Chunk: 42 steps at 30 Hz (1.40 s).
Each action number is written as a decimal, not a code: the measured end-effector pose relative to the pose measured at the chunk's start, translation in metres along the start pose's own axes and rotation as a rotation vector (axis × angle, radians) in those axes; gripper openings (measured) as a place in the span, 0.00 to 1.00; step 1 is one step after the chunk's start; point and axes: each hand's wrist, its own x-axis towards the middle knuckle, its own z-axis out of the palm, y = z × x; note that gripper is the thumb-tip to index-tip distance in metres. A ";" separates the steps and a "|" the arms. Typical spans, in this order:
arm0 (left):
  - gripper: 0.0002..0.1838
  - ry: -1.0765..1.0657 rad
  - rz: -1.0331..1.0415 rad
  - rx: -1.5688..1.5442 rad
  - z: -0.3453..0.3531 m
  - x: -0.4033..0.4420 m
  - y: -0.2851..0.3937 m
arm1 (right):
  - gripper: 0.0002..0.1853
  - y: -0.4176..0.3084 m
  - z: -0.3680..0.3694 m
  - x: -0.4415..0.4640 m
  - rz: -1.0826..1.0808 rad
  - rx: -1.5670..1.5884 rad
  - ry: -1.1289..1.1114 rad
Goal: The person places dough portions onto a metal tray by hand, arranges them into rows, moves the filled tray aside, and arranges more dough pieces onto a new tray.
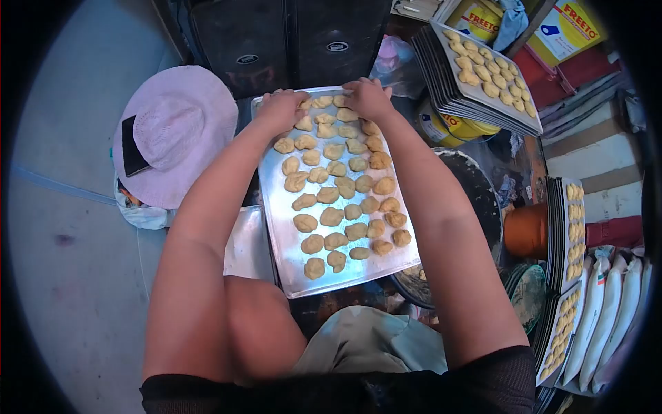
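The silver tray lay before you, tilted slightly clockwise, its near end toward your lap; take its middle as the clock's centre, with twelve pointing away from you. Lumpy dough pieces ran over it in loose rows, most set apart, a few touching, probably so the soft lumps would not stick together.

Your left hand was at eleven o'clock and your right hand just past twelve, both at the far end. Your fingers were bent over the outermost pieces there; whether they pinched dough, pressed it or only rested against it, I could not tell. Reaching from both sides likely kept your arms clear of the rows between.

At three, the tray's edge overlapped a dark basin in view, and at eight, a second silver tray showed beside it. At two, stacked trays bore smoother, more even pieces; stacking them presumably saved floor. A yellow bucket showed beneath, perhaps as their support. At ten, a pale hat carried a dark phone-like slab, apparently parked away from the dough. Black panels stood upright beyond twelve.
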 end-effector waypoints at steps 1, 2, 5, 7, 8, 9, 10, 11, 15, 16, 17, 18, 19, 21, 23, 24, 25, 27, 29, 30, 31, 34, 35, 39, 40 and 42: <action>0.17 0.002 0.003 -0.002 0.003 0.004 -0.003 | 0.17 -0.002 0.005 0.007 -0.030 -0.030 -0.048; 0.17 0.004 0.008 -0.004 0.006 0.007 -0.006 | 0.18 -0.002 0.010 0.014 -0.031 -0.032 -0.050; 0.18 0.120 0.055 0.020 0.017 0.015 -0.014 | 0.18 -0.001 0.023 0.029 -0.044 -0.014 -0.058; 0.20 0.109 0.055 0.019 0.018 0.018 -0.014 | 0.19 -0.001 0.021 0.031 -0.058 0.032 -0.056; 0.21 0.099 0.057 0.016 0.019 0.017 -0.015 | 0.19 -0.002 0.022 0.028 -0.100 0.051 -0.049; 0.22 0.106 0.058 -0.022 0.014 0.016 -0.014 | 0.19 -0.005 0.021 0.023 -0.143 0.069 -0.040; 0.23 0.114 0.060 -0.059 0.008 0.013 -0.013 | 0.19 -0.008 0.020 0.021 -0.186 0.087 -0.027; 0.24 0.119 0.063 -0.098 0.005 0.009 -0.011 | 0.20 -0.009 0.023 0.021 -0.213 0.063 -0.041; 0.25 0.173 0.007 -0.098 0.006 -0.005 -0.019 | 0.23 -0.006 0.033 0.028 -0.235 0.071 -0.010; 0.25 0.195 -0.003 -0.123 0.006 -0.009 -0.022 | 0.23 -0.002 0.033 0.027 -0.223 0.124 0.033; 0.25 0.215 -0.015 -0.150 0.007 -0.013 -0.026 | 0.23 0.004 0.033 0.024 -0.209 0.175 0.074; 0.24 0.174 -0.014 -0.183 0.008 -0.014 -0.032 | 0.24 0.010 0.026 0.020 -0.130 0.167 0.070; 0.24 0.136 -0.015 -0.215 0.008 -0.014 -0.039 | 0.24 0.018 0.016 0.016 -0.055 0.157 0.067; 0.22 0.099 -0.057 -0.279 0.009 -0.011 -0.044 | 0.25 0.036 0.014 0.017 -0.003 0.182 0.040; 0.21 0.097 -0.135 -0.347 0.009 -0.007 -0.040 | 0.27 0.059 0.031 0.029 -0.041 0.249 -0.010; 0.21 0.132 -0.127 -0.347 0.013 -0.004 -0.040 | 0.26 0.053 0.025 0.025 -0.037 0.290 0.005; 0.20 0.168 -0.118 -0.345 0.017 -0.003 -0.040 | 0.25 0.055 0.026 0.025 -0.031 0.322 0.024; 0.20 0.271 -0.064 -0.281 0.018 -0.003 -0.038 | 0.23 0.060 0.029 0.025 -0.021 0.388 0.061; 0.19 0.410 0.024 -0.164 0.010 -0.014 -0.023 | 0.23 0.055 0.004 0.003 -0.018 0.344 0.077; 0.19 0.302 0.050 -0.166 0.003 -0.018 -0.017 | 0.23 0.054 -0.005 -0.007 -0.018 0.321 0.082; 0.19 0.193 0.076 -0.168 -0.005 -0.023 -0.011 | 0.22 0.057 -0.006 -0.011 -0.031 0.363 -0.015; 0.19 0.071 0.115 -0.143 0.005 -0.029 0.000 | 0.21 0.065 0.009 -0.013 -0.009 0.514 -0.167; 0.19 0.069 0.121 -0.129 0.012 -0.030 0.002 | 0.22 0.068 0.014 -0.013 0.001 0.503 -0.106; 0.18 0.093 0.076 -0.128 0.022 -0.028 0.004 | 0.20 0.053 0.011 -0.022 -0.150 0.399 0.151; 0.18 0.114 0.073 -0.129 0.023 -0.026 0.003 | 0.19 0.047 0.009 -0.025 -0.236 0.359 0.218; 0.18 0.153 0.054 -0.104 0.025 -0.023 0.003 | 0.16 0.033 0.011 -0.024 -0.297 0.188 0.124</action>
